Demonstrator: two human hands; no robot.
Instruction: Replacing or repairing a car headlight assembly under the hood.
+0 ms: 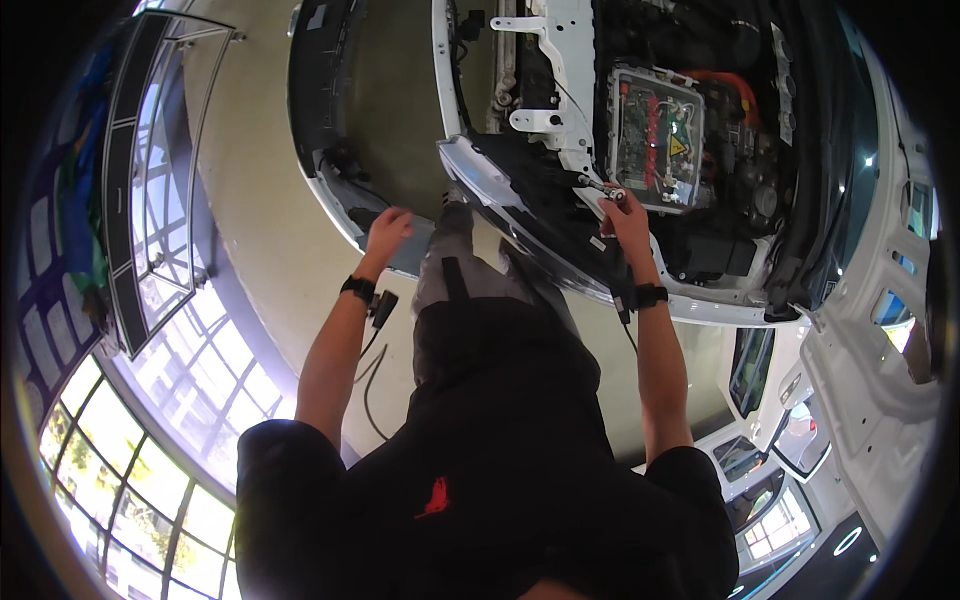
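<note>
Under big windows, we lean over the open front of a white car (560, 60). The cover is already off the electronics box (655, 140). Our right hand (628, 215) closes its grip on a small tool (604, 187) at the lower left corner of the box; our left hand (387, 232) rests, fingers curled and empty, on the bumper (350, 195). The work looks still unfinished.

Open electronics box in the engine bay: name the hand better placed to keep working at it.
Right. The right hand sits at the open electronics box, gripping a small tool; the left hand rests far away on the bumper panel.

Glossy white painted metal car body (560, 60)
</note>
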